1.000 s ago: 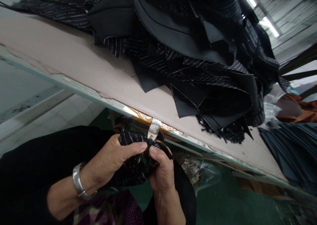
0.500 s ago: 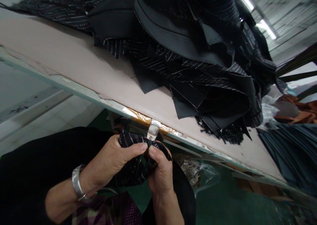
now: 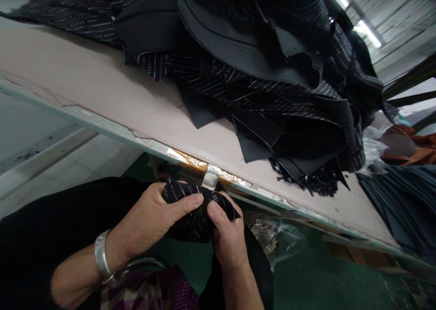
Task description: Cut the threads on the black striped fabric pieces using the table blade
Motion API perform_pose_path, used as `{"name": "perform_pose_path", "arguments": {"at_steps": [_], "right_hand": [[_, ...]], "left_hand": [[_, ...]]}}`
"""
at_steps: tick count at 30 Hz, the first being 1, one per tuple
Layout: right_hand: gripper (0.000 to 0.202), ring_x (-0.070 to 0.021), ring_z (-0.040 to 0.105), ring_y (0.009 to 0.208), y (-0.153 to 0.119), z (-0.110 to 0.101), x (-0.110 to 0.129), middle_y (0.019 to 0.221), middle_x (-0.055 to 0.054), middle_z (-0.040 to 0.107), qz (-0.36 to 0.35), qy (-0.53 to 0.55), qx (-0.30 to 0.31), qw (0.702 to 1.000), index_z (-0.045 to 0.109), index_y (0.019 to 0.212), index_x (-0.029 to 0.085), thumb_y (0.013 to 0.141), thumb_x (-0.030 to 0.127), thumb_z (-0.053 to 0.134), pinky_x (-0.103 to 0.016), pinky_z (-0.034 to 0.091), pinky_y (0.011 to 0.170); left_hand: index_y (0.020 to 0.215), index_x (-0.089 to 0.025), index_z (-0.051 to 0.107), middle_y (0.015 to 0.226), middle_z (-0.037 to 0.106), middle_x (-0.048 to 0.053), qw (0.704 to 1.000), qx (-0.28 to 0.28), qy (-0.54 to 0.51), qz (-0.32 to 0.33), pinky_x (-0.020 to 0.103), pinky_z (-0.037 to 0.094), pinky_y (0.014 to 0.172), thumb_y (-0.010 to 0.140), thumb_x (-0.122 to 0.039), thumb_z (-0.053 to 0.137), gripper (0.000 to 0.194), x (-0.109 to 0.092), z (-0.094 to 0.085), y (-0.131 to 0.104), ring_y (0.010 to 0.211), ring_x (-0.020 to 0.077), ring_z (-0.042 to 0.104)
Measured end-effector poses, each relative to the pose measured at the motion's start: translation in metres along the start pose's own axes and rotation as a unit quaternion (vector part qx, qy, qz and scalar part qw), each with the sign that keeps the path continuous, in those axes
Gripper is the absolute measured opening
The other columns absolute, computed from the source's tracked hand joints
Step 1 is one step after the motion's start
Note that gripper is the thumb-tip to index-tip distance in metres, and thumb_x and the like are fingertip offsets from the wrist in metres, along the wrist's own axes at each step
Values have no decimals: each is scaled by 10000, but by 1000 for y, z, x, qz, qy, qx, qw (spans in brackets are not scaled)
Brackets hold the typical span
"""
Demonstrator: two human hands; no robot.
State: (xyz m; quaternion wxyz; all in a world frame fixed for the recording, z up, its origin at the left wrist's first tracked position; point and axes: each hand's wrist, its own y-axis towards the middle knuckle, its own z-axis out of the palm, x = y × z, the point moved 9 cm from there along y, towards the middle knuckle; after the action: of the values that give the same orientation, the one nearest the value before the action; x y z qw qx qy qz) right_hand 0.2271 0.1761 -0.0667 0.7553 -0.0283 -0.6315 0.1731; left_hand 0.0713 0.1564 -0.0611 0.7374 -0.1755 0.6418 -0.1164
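Observation:
Both my hands grip one piece of black fabric (image 3: 192,223) with white dashed stripes and lettering, just below the table edge. My left hand (image 3: 163,210), with a silver bangle (image 3: 102,257) at its wrist, is closed on the cloth's left part, thumb lying across the top. On the right part, my right hand (image 3: 226,230) pinches the cloth, thumb pressed down near the left thumb tip. The fingers beneath are mostly hidden. A pale taped piece (image 3: 210,177) on the table edge stands right behind the fabric.
A large pile of black fabric pieces (image 3: 231,51) covers much of the table (image 3: 146,114). Small black parts (image 3: 320,185) lie heaped near its edge. Dark blue pieces (image 3: 408,210) are stacked at right. Under the table sits a clear plastic bag (image 3: 282,242).
My thumbs have moved slightly apart, and my right hand has shifted a little to the right. The small dark round piece between the thumbs no longer shows clearly.

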Motion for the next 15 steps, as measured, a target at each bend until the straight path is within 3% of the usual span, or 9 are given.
{"name": "perform_pose_path", "arguments": {"at_steps": [4,9,12,15], "right_hand": [[253,-180,601,761,-10,-13,4,802,-21,705,2,-111,1,994,790,928,160,831,392,808,-289,514,715],[257,-189,631,708,-14,-20,7,786,-38,746,-5,-110,-68,992,812,854,151,809,403,819,-322,549,699],[228,-190,642,730,-11,-15,20,828,-37,763,-29,-125,-73,989,820,908,162,834,377,803,-323,553,706],[215,-197,661,774,-3,-13,46,868,-30,772,-69,-158,-83,981,816,965,178,848,356,786,-326,550,728]], "left_hand": [[741,-193,727,709,686,13,999,-12,34,32,247,500,598,815,-513,744,328,-4,-6,-5,678,187,596],[780,-211,745,715,681,0,993,-60,69,75,250,510,626,873,-502,724,306,-7,-7,-10,677,187,610],[789,-223,750,767,710,-10,969,-104,126,185,240,504,702,915,-410,721,227,-31,-5,-14,729,175,652],[870,-219,755,855,738,-2,920,-125,204,312,240,492,771,952,-318,691,143,-70,3,-18,794,169,676]]}}
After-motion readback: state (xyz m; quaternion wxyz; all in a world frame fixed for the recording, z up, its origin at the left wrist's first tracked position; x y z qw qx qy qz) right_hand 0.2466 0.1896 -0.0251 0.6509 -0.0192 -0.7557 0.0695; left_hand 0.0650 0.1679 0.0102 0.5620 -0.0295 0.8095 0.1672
